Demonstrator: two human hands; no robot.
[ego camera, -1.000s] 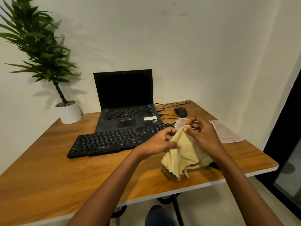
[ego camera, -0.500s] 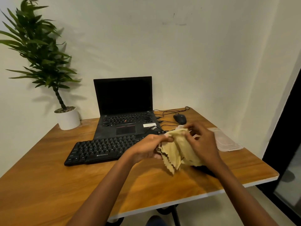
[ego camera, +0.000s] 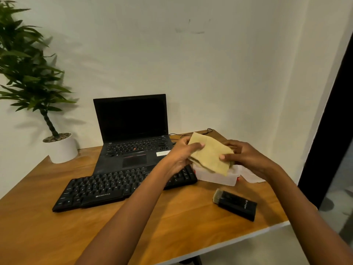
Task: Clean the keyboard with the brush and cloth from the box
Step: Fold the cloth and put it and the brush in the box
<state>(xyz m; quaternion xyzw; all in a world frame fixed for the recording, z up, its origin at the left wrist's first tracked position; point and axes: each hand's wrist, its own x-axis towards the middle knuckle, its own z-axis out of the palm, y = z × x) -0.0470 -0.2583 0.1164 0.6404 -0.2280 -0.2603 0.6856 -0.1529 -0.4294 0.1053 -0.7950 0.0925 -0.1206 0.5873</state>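
A folded yellow cloth (ego camera: 211,154) hangs in the air just above the white plastic box (ego camera: 216,176). My left hand (ego camera: 181,153) pinches its left edge with the thumb on top. My right hand (ego camera: 243,155) grips its right edge. The black keyboard (ego camera: 107,188) lies on the wooden table (ego camera: 172,217), left of the box, partly under my left forearm. A black brush (ego camera: 236,204) with pale bristles lies on the table near the front right, apart from both hands.
An open black laptop (ego camera: 131,134) stands behind the keyboard. A potted plant (ego camera: 59,146) sits at the table's back left corner. The box's clear lid (ego camera: 252,176) lies right of the box. Cables (ego camera: 191,133) run behind the cloth. The table's front right edge is close to the brush.
The crumpled cloth has been folded flat and carried back over the box. Both hands moved away from me with it, uncovering the brush on the table.
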